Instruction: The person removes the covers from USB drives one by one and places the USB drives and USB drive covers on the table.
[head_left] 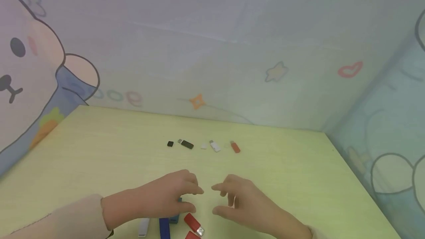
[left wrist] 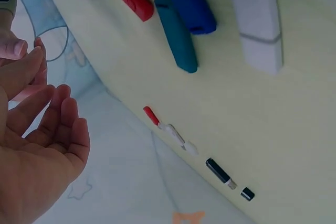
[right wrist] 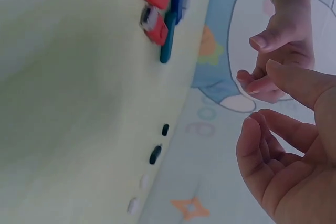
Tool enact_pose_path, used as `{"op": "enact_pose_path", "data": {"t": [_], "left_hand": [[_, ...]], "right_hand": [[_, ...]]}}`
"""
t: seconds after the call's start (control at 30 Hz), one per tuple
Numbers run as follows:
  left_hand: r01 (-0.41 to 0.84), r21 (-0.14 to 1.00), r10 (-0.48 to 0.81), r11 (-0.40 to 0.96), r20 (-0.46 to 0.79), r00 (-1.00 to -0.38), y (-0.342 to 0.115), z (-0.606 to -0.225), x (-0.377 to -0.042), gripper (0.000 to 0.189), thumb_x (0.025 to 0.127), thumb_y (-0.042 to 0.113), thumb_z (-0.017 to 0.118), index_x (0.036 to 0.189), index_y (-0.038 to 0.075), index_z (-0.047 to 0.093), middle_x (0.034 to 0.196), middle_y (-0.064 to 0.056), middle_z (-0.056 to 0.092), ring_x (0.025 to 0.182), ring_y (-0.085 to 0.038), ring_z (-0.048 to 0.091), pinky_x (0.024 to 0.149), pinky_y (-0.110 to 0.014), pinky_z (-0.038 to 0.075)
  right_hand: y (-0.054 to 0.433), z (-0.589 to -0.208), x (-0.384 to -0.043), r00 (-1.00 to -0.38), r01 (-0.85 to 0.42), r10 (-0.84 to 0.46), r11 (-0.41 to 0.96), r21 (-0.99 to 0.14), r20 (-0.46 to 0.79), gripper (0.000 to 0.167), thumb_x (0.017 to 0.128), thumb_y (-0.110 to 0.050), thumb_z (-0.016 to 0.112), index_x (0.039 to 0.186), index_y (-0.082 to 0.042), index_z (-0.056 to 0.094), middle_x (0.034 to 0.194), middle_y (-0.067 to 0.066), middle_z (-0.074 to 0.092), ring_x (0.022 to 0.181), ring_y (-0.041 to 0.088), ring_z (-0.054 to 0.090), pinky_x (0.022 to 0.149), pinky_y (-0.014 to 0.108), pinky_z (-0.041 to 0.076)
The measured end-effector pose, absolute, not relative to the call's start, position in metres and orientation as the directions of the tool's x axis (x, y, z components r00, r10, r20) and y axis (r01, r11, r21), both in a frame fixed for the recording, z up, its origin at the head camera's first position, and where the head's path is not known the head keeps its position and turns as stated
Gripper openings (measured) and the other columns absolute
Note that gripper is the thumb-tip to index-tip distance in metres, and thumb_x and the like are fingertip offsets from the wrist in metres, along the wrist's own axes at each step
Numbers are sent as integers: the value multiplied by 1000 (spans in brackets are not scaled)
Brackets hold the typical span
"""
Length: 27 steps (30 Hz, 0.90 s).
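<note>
Fingers of left hand (head_left: 168, 195) and right hand (head_left: 245, 204) hang empty, loosely parted; the red USB stick (head_left: 191, 221) at half past four from the left would be best pinched by its casing, not its plug (head_left: 200, 230).

Looks like smooth plastic on the red USB stick (head_left: 192, 221), with shiny metal at its connector (head_left: 200, 231). Looks smooth and mostly matt on the dark blue stick (left wrist: 188, 2), the teal stick (left wrist: 177, 35) and the white stick (left wrist: 257, 19). Shows metal at the plug (left wrist: 232, 184) of the far black stick (left wrist: 217, 170). Appears smooth and matt across the worktop (head_left: 282, 176). Looks creased on the printed backdrop (head_left: 216, 28); cannot tell whether cloth or paper. Looks like matt cloth on the sleeve (head_left: 76, 213).
</note>
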<state>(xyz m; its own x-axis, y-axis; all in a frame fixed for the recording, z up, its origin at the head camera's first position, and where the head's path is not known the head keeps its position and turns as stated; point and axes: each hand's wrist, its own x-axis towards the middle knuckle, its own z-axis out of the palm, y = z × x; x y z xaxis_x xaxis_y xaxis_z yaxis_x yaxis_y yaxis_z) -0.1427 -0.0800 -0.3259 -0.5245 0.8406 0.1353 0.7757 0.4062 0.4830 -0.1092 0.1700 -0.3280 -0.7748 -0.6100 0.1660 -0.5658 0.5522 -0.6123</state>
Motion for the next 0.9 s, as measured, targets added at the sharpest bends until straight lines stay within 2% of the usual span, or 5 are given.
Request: {"op": "enact_pose_path", "data": {"t": [0.13, 0.33, 0.57, 0.77, 0.9], "left_hand": [[786, 471, 841, 401, 150, -519, -82, -340, -137, 24, 86, 21, 72, 107, 9, 72, 94, 9, 58, 87, -2, 47, 74, -18, 44], [789, 482, 843, 380, 169, -510, -84, -356, -130, 19, 85, 19, 74, 102, 9, 73, 90, 10, 58, 85, -1, 47, 72, -15, 44], [728, 598, 847, 334, 148, -510, -84, -374, -123, 10, 85, 14, 71, 94, 18, 73, 85, 16, 58, 84, 2, 46, 70, -12, 40], [802, 543, 875, 250, 228, -427, -80, -392, -127, 14, 83, 12, 71, 96, 15, 76, 80, 13, 63, 77, 7, 45, 68, -9, 37], [833, 511, 884, 212, 263, -386, -79, -399, -130, 17, 81, 14, 71, 98, 15, 76, 78, 12, 63, 74, 9, 43, 66, -8, 35]], "right_hand": [[166, -337, -103, -749, -572, -648, 530, -626, 137, 34, 88, -25, 71, 118, -9, 67, 89, -5, 58, 71, -3, 50, 61, 17, 48], [161, -353, -100, -737, -499, -676, 543, -675, 1, 35, 88, -22, 71, 119, -6, 66, 88, -6, 57, 73, -4, 48, 62, 15, 47], [156, -371, -104, -681, -527, -727, 567, -633, -85, 36, 87, -25, 72, 118, -8, 67, 87, -9, 57, 72, -6, 49, 66, 13, 46], [152, -380, -105, -644, -580, -762, 550, -601, -76, 32, 88, -24, 70, 116, -11, 69, 86, -13, 57, 71, -8, 48, 66, 10, 44], [149, -383, -106, -645, -555, -756, 567, -609, -116, 28, 89, -23, 68, 115, -11, 70, 83, -15, 58, 72, -8, 48, 66, 11, 44]]}}
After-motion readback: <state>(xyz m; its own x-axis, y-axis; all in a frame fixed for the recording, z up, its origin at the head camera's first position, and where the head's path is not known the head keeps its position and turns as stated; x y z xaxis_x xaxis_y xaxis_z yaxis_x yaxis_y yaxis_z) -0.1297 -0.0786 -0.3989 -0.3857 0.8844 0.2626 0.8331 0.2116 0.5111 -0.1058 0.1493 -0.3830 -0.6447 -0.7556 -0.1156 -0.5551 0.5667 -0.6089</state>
